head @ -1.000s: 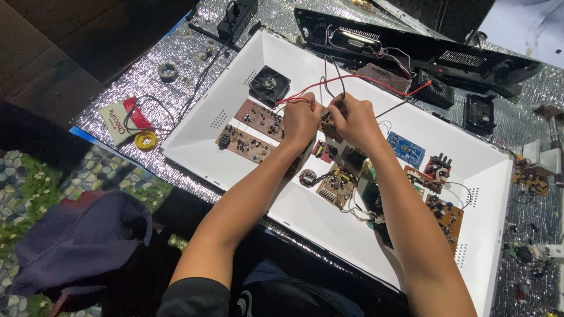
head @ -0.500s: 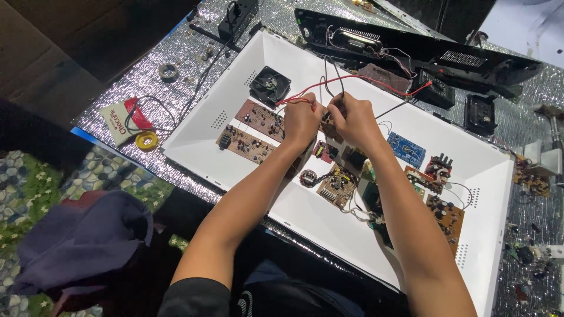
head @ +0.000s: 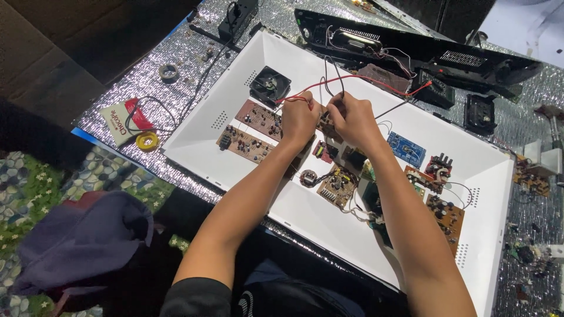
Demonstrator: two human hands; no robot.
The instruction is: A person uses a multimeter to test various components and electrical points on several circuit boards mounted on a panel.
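Left hand (head: 299, 117): pinched shut on the red wire (head: 358, 79), just over the white tray (head: 499, 170).
Right hand (head: 351, 117): fingers closed on black wires (head: 326, 76), beside the left.
Boards: brown circuit boards (head: 249, 132) sat left of both hands.

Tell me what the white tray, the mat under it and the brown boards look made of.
White tray: looks like painted sheet metal or plastic; smooth matte finish, vent slots punched in it.
Mat: seems a foil-faced sheet; silver, shiny, embossed texture.
Brown boards: probably phenolic circuit board; dull brown, studded with small parts.
Both hands pinch red wire, likely plastic-coated.
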